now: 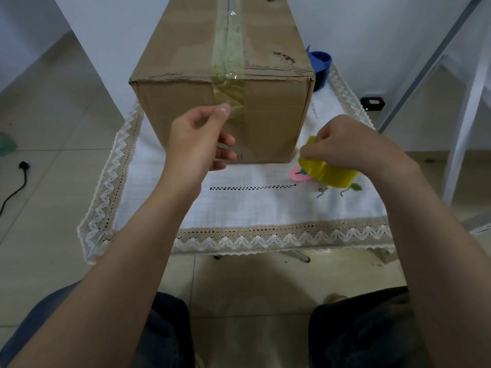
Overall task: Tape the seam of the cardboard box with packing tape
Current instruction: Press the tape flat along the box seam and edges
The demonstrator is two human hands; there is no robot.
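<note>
The cardboard box (223, 83) stands on the cloth-covered tabletop (239, 205), a strip of packing tape (229, 57) running along its top seam and down the near face. The left hand (198, 144) pinches the strip's loose end between thumb and forefinger. The right hand (345, 147) grips the yellow tape roll (328, 172) just right of the box.
</note>
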